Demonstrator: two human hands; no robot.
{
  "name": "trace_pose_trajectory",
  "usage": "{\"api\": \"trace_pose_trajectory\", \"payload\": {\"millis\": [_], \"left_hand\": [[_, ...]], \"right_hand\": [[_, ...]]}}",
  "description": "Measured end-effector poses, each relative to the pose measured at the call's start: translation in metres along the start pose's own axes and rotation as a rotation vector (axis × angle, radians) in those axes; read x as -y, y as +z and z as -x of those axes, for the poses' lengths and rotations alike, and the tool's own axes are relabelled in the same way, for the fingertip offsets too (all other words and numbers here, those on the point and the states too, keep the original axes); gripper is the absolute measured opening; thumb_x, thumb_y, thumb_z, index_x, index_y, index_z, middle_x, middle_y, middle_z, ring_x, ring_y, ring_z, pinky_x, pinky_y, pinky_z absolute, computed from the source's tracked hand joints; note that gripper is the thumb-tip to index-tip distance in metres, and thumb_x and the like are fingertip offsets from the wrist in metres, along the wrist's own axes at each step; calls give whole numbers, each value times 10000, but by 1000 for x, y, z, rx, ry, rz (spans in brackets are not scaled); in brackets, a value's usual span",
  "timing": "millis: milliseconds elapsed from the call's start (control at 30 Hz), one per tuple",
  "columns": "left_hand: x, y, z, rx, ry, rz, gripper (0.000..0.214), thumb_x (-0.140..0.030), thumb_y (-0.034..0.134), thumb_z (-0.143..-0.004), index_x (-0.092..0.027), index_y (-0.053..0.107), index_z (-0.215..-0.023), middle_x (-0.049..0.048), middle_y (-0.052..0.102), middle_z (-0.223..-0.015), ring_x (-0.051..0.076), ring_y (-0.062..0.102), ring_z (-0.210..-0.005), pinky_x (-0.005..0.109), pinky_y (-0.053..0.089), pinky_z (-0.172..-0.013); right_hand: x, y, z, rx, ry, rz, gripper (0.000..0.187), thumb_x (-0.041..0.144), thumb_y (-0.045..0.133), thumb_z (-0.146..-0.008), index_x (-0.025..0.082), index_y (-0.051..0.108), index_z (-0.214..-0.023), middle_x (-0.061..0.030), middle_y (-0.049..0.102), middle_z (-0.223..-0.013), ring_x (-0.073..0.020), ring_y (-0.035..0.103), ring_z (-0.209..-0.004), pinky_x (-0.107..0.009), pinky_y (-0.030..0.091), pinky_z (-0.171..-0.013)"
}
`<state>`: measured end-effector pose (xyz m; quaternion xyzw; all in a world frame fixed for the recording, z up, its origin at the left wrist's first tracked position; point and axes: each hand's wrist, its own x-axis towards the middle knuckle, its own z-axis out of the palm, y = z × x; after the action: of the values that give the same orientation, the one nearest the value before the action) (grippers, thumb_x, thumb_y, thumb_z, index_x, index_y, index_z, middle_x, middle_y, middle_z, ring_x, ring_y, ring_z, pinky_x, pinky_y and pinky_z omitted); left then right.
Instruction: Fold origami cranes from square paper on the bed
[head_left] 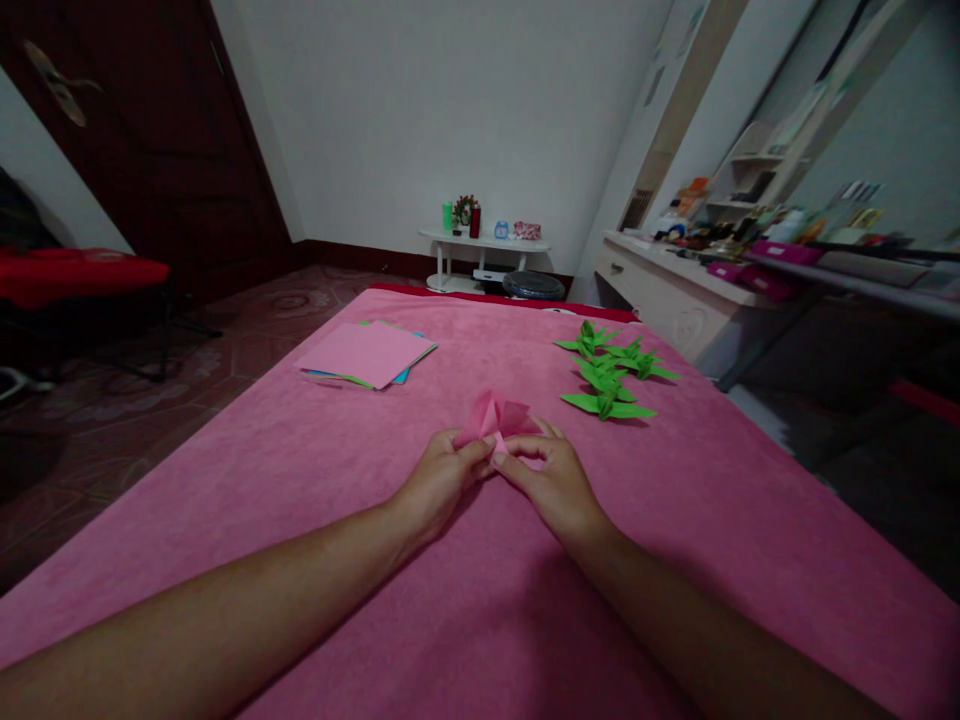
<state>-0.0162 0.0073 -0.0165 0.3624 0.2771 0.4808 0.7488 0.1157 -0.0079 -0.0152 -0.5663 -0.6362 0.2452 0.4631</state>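
Note:
A folded pink origami paper (491, 412) is held between both hands over the pink cloth (315, 560), its flaps spreading upward and to the sides. My left hand (448, 468) pinches its left side, thumb near the centre fold. From the other side my right hand (551, 475) grips the lower middle with thumb and fingers. The two thumbs almost meet, and the fingers behind the paper are partly hidden. Several green folded paper cranes (606, 395) sit in a group to the right, apart from my hands. Farther left lies a stack of coloured paper sheets (367, 352), pink on top.
Beyond the cloth's far edge, a small white table (484, 240) against the wall bears a plant and bottles. A cluttered dresser (675, 285) stands along the right. On the left are a red chair (82, 280) and a dark door (142, 130).

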Motion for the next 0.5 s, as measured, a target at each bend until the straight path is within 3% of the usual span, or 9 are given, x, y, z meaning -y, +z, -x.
{"api": "trace_pose_trajectory", "payload": {"millis": [233,500], "left_hand": [[-1,-2,-1,25,2,21,171,-234,696,-681,-96,697,-783,78,698,-804,155,637,-790,275,468,-832],[1,-4,-1,80,-13,-4,268,-298,722,-680,-91,694,-849,94,700,-827,198,644,-836,313,470,-816]], "right_hand": [[-2,1,0,20,3,-8,190,294,564,-756,242,716,-654,-33,691,-850,-252,511,-1080,-416,337,-945],[-2,1,-1,71,-15,10,229,259,553,-733,241,671,-538,17,675,-649,-250,573,-936,-451,318,-965]]}}
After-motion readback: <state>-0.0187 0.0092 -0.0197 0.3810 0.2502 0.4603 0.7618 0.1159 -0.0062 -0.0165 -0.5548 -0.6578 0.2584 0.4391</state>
